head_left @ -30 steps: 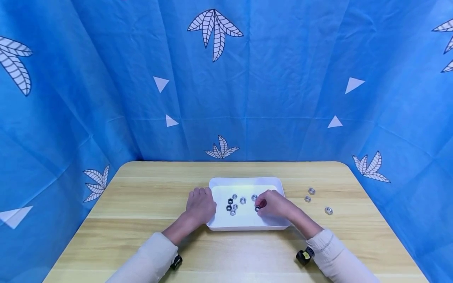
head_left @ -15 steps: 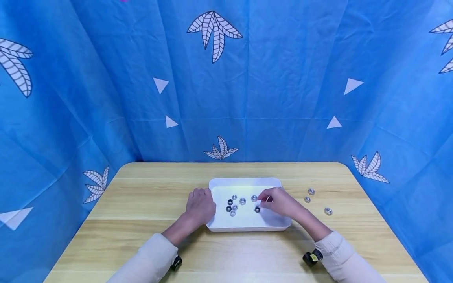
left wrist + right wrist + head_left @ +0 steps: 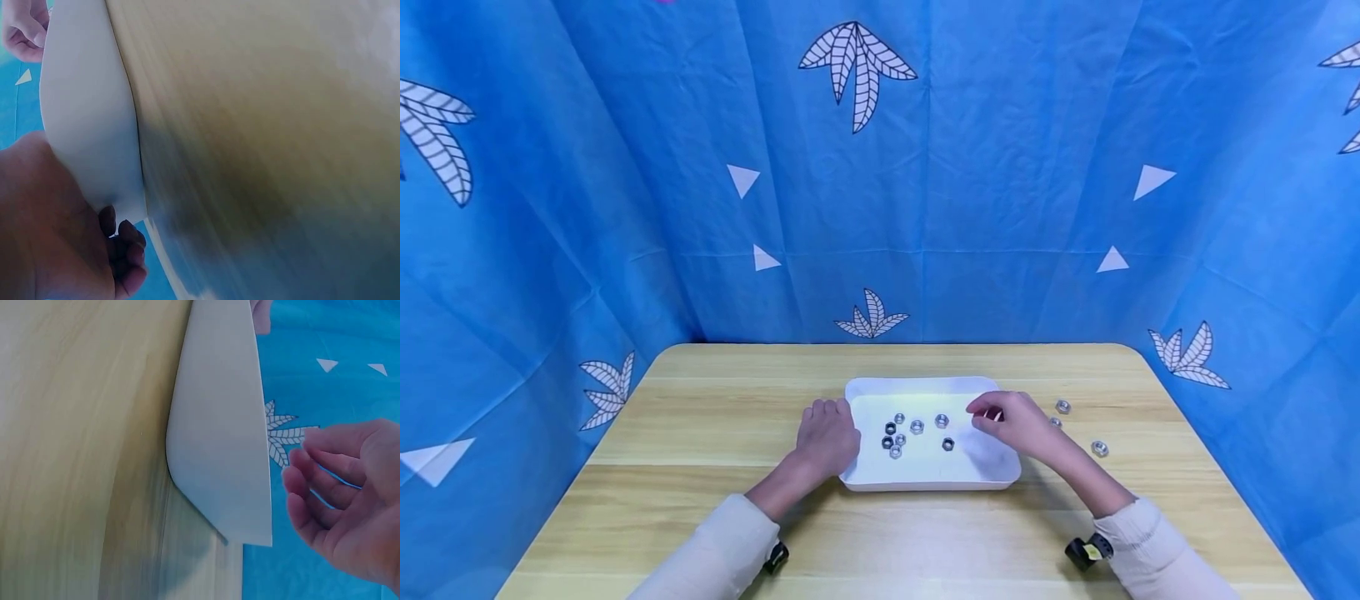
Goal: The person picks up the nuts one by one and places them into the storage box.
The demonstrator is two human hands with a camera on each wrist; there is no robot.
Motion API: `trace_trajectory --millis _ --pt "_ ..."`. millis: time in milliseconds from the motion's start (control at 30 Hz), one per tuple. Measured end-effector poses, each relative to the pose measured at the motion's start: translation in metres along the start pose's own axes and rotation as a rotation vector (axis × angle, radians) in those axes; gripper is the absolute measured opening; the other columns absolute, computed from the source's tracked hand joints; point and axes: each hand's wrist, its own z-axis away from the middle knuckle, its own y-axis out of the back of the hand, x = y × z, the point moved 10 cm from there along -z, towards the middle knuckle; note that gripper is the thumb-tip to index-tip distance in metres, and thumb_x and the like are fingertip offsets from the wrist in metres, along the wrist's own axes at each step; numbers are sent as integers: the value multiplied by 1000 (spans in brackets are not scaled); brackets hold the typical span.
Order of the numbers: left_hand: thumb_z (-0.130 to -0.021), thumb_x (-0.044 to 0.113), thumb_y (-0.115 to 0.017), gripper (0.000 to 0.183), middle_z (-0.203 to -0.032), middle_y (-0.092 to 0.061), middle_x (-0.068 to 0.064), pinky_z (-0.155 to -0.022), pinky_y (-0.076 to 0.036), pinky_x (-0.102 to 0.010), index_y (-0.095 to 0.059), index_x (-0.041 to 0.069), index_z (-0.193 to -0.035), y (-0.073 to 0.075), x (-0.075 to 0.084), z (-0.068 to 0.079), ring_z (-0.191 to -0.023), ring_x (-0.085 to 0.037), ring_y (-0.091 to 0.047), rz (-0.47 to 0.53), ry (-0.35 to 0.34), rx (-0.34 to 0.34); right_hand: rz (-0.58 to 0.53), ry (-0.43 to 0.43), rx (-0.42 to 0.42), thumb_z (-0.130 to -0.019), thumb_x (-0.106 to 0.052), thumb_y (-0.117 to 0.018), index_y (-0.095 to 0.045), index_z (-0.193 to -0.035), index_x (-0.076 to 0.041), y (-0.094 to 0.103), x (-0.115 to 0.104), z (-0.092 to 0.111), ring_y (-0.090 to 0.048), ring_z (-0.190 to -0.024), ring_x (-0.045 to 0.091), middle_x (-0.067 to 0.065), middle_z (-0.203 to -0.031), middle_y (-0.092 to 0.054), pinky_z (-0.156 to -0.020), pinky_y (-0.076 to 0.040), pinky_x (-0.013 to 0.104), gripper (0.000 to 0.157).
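Note:
A white tray (image 3: 925, 478) sits on the table. My left hand (image 3: 828, 437) grips its left wall; in the left wrist view the curled fingers (image 3: 134, 255) are at the tray's end, partly hidden. Inside lie several hex nuts, mostly bunched left of the middle: silver ones such as this silver nut (image 3: 917, 427), and dark ones such as this dark nut (image 3: 887, 442). Another silver nut (image 3: 942, 421) and a dark nut (image 3: 948, 444) lie farther right. Over the tray's right side hovers my right hand (image 3: 1018, 423), fingers loosely bent, holding nothing in the right wrist view.
To the right of the tray, loose silver nuts lie on the wooden table (image 3: 715, 400): a near nut (image 3: 1100, 448), a far nut (image 3: 1063, 407) and one partly behind the right hand. A blue patterned curtain (image 3: 1000, 167) surrounds the table's back and sides.
My right hand has let go of the dark nut on the tray's right side and moved right and up, away from it. The left hand has stayed on the tray's wall.

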Motion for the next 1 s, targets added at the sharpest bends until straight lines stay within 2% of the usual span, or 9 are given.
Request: trace_trajectory --millis 300,567,733,1000 --pt "-102 28 -53 30 -95 -51 -13 -84 -36 -41 -51 -1 -110 1 1 -1 -93 -31 -44 1 -6 1 14 43 44 -95 -11 -72 -77 -112 -4 16 3 3 -64 -86 11 1 -97 -75 -73 -53 24 18" --pt "-102 29 -53 31 -96 -51 -13 -84 -36 -41 -50 -1 -111 3 1 -2 -93 -31 -44 -7 -3 5 0 4 104 -96 -11 -72 -76 -114 -6 36 17 8 -64 -87 11 2 -99 -76 -74 -53 23 19" --pt "-102 29 -53 32 -97 -51 -14 -84 -37 -42 -50 -1 -112 3 0 -3 -94 -31 -44 -14 -2 2 8 5 127 -95 -8 -72 -75 -115 -2 45 27 11 -63 -86 12 5 -100 -76 -72 -53 23 22" --pt "-101 29 -55 34 -97 -52 -13 -84 -38 -41 -52 -2 -115 0 1 0 -93 -29 -45 5 2 -1 23 14 130 -94 -8 -73 -75 -114 -3 45 44 19 -63 -86 8 6 -100 -76 -72 -54 23 21"
